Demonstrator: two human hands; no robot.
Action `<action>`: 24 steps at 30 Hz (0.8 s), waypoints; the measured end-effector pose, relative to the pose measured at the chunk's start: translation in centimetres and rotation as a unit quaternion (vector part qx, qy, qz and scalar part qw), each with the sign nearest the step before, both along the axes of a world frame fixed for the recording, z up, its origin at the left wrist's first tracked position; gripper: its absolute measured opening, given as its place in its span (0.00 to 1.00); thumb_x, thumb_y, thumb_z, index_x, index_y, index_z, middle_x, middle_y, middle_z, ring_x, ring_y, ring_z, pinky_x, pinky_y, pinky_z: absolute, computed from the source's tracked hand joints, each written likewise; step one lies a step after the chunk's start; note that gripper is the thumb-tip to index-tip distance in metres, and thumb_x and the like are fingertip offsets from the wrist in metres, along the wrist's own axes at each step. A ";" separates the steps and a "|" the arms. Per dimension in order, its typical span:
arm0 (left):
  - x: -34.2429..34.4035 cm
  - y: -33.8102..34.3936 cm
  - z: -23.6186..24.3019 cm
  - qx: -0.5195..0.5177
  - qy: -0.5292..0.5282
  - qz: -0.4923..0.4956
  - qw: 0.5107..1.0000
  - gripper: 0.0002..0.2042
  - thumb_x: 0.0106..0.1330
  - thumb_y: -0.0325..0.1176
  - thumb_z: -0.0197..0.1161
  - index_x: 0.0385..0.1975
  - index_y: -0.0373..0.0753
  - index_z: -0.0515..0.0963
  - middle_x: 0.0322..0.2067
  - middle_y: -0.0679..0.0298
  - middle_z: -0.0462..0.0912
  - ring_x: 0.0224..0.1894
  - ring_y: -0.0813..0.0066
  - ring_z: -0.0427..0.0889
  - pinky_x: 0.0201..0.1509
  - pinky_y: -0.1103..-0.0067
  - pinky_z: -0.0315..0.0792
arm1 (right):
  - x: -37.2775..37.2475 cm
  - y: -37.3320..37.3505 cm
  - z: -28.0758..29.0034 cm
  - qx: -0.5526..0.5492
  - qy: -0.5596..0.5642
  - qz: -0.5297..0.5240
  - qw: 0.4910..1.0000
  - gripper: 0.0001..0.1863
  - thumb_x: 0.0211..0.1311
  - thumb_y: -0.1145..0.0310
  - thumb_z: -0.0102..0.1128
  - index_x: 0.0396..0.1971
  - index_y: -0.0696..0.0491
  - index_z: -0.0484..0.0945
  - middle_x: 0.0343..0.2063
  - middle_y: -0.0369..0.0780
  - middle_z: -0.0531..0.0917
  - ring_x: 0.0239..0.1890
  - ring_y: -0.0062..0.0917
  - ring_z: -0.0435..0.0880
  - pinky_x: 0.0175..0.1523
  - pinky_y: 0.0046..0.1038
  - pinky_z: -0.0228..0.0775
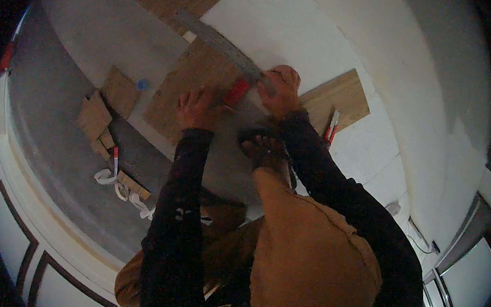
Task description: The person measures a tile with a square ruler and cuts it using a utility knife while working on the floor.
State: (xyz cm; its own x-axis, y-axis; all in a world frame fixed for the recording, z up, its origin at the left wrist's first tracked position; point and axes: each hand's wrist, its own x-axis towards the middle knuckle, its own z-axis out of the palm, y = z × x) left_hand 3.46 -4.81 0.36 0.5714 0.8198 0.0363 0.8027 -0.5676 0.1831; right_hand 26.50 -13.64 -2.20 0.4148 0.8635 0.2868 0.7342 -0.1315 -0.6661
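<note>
My left hand (pixel 197 106) lies with fingers apart on the near part of a square wood-look plank piece (pixel 169 92). My right hand (pixel 279 92) is curled round the near end of a long, speckled grey straight bar (pixel 217 39), which runs diagonally along the plank's far edge. A blurred red object (pixel 237 91) sits between my hands; I cannot make out what it is. My bare foot in a dark sandal (pixel 263 149) is just below my right hand.
Another plank (pixel 336 97) with red-handled tools (pixel 331 131) lies right on white flooring (pixel 372 158). Plank offcuts (pixel 95 118), white tape (pixel 122 187), a red-and-white tool (pixel 116 160) and a small blue item (pixel 142 84) lie left on grey floor. White panelled fronts (pixel 3 232) line the lower left.
</note>
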 end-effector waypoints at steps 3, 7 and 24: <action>-0.2 0.5 -0.3 -0.001 -0.009 0.007 1.000 0.34 0.40 0.62 0.75 0.51 0.58 0.82 0.52 0.70 0.81 0.57 0.55 0.74 0.61 0.55 0.66 | -0.4 0.2 0.0 0.005 -0.015 -0.012 1.000 0.17 0.49 0.66 0.69 0.41 0.50 0.81 0.44 0.42 0.76 0.53 0.43 0.71 0.59 0.48 0.62; -0.1 0.4 0.0 0.033 0.017 0.008 0.999 0.36 0.39 0.62 0.75 0.52 0.57 0.81 0.48 0.69 0.82 0.56 0.57 0.75 0.59 0.58 0.68 | -0.3 0.5 -0.2 -0.002 -0.027 -0.023 0.999 0.17 0.50 0.65 0.69 0.41 0.50 0.81 0.45 0.42 0.76 0.54 0.42 0.71 0.59 0.48 0.62; -0.1 1.0 1.3 -0.099 -0.043 0.073 0.991 0.34 0.38 0.60 0.76 0.50 0.57 0.83 0.49 0.68 0.81 0.52 0.59 0.77 0.58 0.59 0.67 | -0.5 0.8 1.0 -0.008 -0.003 -0.017 1.000 0.17 0.48 0.68 0.71 0.40 0.51 0.81 0.44 0.40 0.76 0.53 0.39 0.73 0.60 0.43 0.62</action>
State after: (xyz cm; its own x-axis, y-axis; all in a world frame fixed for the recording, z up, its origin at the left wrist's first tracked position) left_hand 3.39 -3.86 1.68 0.4471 0.8900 -0.0894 0.8507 -0.3922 0.3501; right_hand 26.01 -12.81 -1.20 0.4423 0.8534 0.2757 0.7336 -0.1675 -0.6586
